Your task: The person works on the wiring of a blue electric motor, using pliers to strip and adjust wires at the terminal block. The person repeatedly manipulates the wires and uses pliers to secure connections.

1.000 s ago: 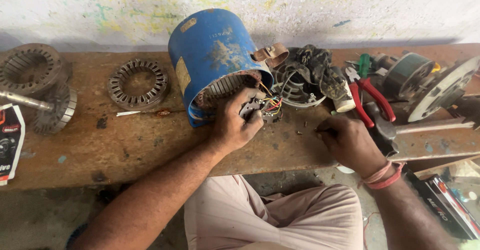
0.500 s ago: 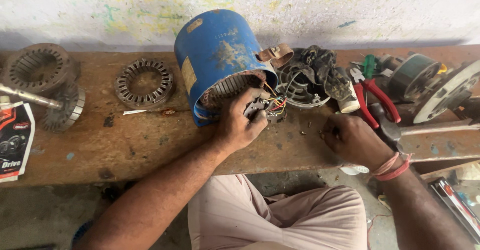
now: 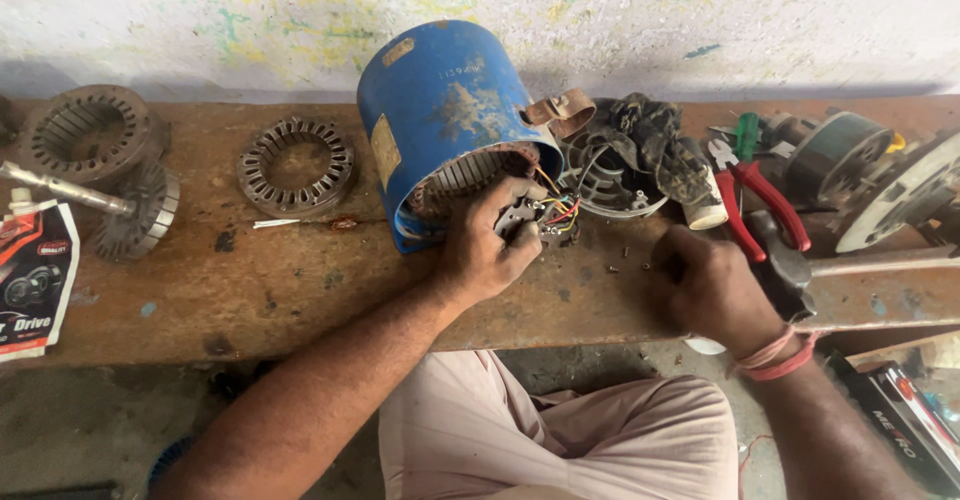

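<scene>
Since the earlier frame the right hand [image 3: 708, 288] has shifted slightly along the front edge of the workbench [image 3: 300, 290], while the left hand [image 3: 485, 250] stays clamped on the terminal block [image 3: 535, 222]. The right hand is curled knuckles up on the wood near a few small screws [image 3: 625, 257]; whether it pinches anything cannot be told. Coloured wires [image 3: 560, 210] run from the block into the blue motor housing [image 3: 445, 120], which lies tilted at the bench's middle. Red-handled pliers [image 3: 765, 205] lie beyond the right hand. Toward the back left edge sit a stator ring [image 3: 296, 165] and a rotor with shaft [image 3: 120, 205]
</scene>
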